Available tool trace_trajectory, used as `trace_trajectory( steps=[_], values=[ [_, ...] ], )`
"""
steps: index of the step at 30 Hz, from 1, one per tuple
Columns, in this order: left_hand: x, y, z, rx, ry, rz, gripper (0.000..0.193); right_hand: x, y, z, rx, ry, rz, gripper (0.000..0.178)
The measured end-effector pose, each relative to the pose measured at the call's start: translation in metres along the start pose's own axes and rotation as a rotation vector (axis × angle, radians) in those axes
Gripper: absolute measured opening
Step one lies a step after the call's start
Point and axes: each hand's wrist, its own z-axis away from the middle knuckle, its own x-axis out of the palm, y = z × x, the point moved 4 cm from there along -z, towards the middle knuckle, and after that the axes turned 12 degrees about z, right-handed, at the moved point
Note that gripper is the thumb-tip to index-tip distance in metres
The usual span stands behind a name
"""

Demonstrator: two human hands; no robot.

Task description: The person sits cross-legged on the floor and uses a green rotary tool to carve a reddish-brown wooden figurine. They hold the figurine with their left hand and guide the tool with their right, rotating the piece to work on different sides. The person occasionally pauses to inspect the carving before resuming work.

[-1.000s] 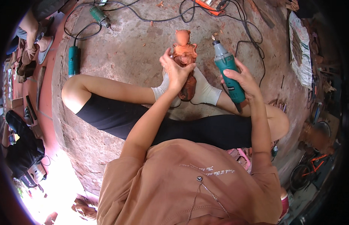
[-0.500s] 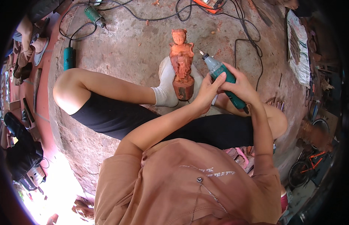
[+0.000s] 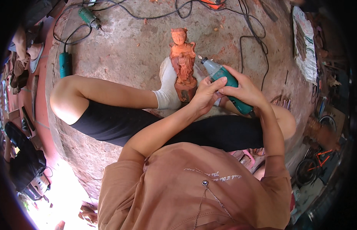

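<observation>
A rotary grinder (image 3: 229, 79) with a teal body and grey nose lies slantwise in both my hands. My right hand (image 3: 247, 89) wraps around its body from the right, while my left hand (image 3: 208, 91) grips it from the left near the nose; the thumbs meet on top. Its thin bit points up and left, just right of the carved wooden figurine (image 3: 183, 63), with a small gap between them. The reddish-orange figurine stands on a darker block base between my white-socked feet (image 3: 169, 86), neither hand touching it.
A green power tool (image 3: 88, 17) and a teal tool (image 3: 65, 64) lie at the far left, with black cords (image 3: 147, 17) running across the stone slab. An orange object (image 3: 212, 4) is at the far edge. A white sack (image 3: 305, 46) lies right. Another person's hand (image 3: 23, 57) shows at far left.
The grinder has come slightly toward me, its bit now lower along the figurine and a little closer to its side. Both hands keep their hold. The whole view has shifted a little.
</observation>
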Motion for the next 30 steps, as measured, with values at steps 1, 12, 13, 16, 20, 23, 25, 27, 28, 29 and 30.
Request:
trace_trajectory(
  steps=[1, 12, 13, 16, 20, 23, 25, 27, 28, 29, 30],
  values=[
    [-0.002, 0.0, 0.0, -0.004, -0.004, 0.004, 0.037, -0.001, -0.007, 0.001, 0.014, -0.011, 0.006, 0.08],
    [-0.012, -0.004, 0.003, -0.04, -0.001, 0.03, 0.029, 0.001, -0.011, 0.0, 0.073, -0.067, 0.086, 0.081],
    [-0.013, -0.005, 0.003, -0.038, -0.001, 0.037, 0.029, 0.002, -0.009, -0.001, 0.072, -0.066, 0.093, 0.081],
    [-0.011, -0.004, 0.004, -0.039, -0.004, 0.038, 0.03, 0.002, -0.01, -0.001, 0.073, -0.061, 0.107, 0.081],
    [-0.003, 0.001, 0.007, -0.011, 0.031, 0.063, 0.03, 0.002, -0.015, -0.003, 0.074, -0.053, 0.102, 0.08],
    [-0.012, 0.003, 0.004, -0.012, -0.001, 0.055, 0.03, 0.001, -0.023, -0.007, 0.064, -0.089, 0.06, 0.079],
    [-0.008, 0.006, 0.005, -0.005, 0.006, 0.06, 0.03, 0.0, -0.026, -0.008, 0.059, -0.086, 0.065, 0.078],
    [-0.008, 0.006, 0.005, -0.004, 0.019, 0.048, 0.031, 0.001, -0.025, -0.008, 0.046, -0.067, 0.071, 0.078],
    [-0.009, 0.006, 0.006, -0.003, 0.026, 0.043, 0.031, 0.003, -0.02, -0.009, 0.036, -0.05, 0.074, 0.077],
    [-0.009, 0.006, 0.006, -0.009, 0.023, 0.037, 0.031, 0.004, -0.017, -0.009, 0.025, -0.034, 0.078, 0.077],
    [-0.009, 0.005, 0.005, -0.014, 0.022, 0.031, 0.031, 0.003, -0.016, -0.009, 0.021, -0.031, 0.071, 0.077]
  ],
)
